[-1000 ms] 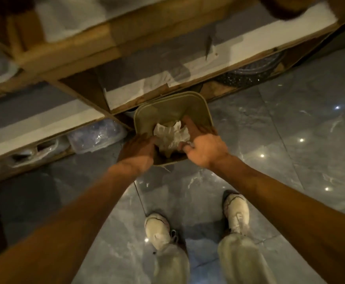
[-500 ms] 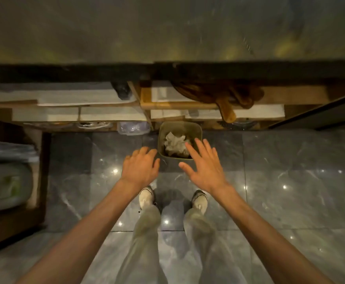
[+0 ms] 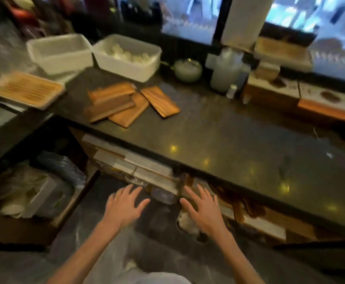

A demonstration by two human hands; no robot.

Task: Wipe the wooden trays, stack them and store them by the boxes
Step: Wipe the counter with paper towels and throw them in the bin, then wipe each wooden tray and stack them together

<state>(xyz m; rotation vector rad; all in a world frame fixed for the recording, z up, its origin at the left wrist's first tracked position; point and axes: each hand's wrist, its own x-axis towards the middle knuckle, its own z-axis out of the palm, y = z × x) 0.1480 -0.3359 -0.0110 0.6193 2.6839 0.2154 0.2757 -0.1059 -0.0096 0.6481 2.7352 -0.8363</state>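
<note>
Both hands, left (image 3: 124, 206) and right (image 3: 203, 210), spread empty, well below the wooden trays (image 3: 126, 103) on the counter (image 3: 218, 140).

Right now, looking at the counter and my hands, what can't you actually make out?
All from the head view:
- Wooden trays: overlapping in a loose pile, so the exact count is hidden; motion blur hides whether they are wiped.
- Right white box: pale round contents, too blurred to identify.
- Bin: mostly covered by the right hand.
- Left hand: open and empty, but its forearm is cut off by the bottom edge.
</note>
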